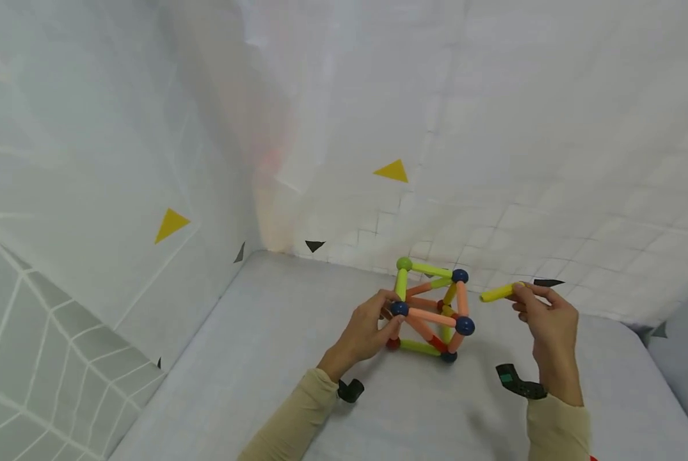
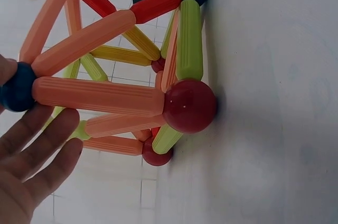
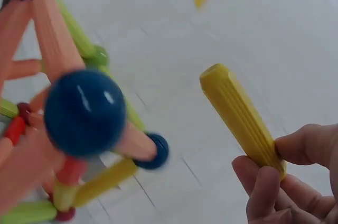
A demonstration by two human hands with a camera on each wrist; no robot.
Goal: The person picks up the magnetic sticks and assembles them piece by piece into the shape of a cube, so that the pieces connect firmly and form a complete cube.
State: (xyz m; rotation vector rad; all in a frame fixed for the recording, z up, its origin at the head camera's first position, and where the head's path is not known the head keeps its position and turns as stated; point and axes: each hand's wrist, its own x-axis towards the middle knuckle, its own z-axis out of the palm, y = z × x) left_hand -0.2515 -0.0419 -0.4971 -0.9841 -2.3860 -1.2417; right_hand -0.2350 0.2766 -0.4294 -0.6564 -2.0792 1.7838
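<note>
A cube-like frame of ball joints and ribbed sticks stands on the table, with salmon sticks [image 1: 430, 316], lime sticks [image 1: 420, 347], red and yellow ones. My left hand [image 1: 362, 328] holds the frame's near left upper corner, thumb and fingers about a blue ball [image 2: 18, 87]. To the right of the frame, my right hand [image 1: 553, 323] pinches a yellow stick [image 3: 240, 115] by one end. The stick's free end points left toward the frame, apart from it. Near that end are two blue balls [image 3: 84, 113] on the frame's right side. A dark red ball [image 2: 190, 106] rests on the table.
The white table [image 1: 251, 358] meets a pale wall [image 1: 332, 160] close behind the frame. Yellow triangles [image 1: 393, 171] and dark triangles mark the walls. Dark devices [image 1: 519, 383] sit at both wrists. At the lower right, a bit of something red [image 1: 594, 458] shows beside the sleeve.
</note>
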